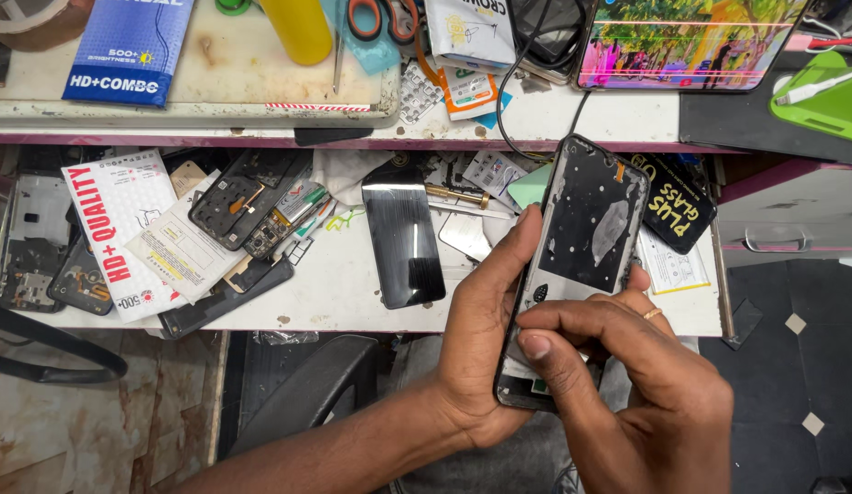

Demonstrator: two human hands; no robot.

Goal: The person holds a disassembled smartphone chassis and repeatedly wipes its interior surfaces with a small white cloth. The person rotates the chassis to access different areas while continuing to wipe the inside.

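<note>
The left hand (481, 348) clasps an opened phone (582, 247) whose length runs up-right beyond the right hand's (646, 384) curled fingers (545, 320), pressing its lower end.

Open white drawer (353, 302): black glass panel (403, 242), dismantled phone frames (238, 197), printed packets (115, 229). Upper bench (618, 119): blue box (129, 46), yellow bottle (298, 27), scissors (380, 18), lit cracked screen (687, 41).

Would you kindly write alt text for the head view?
A left hand holds an opened phone frame while the right hand presses its thumb on the lower part. Behind lies an open drawer of phone parts, including a black screen panel.
</note>
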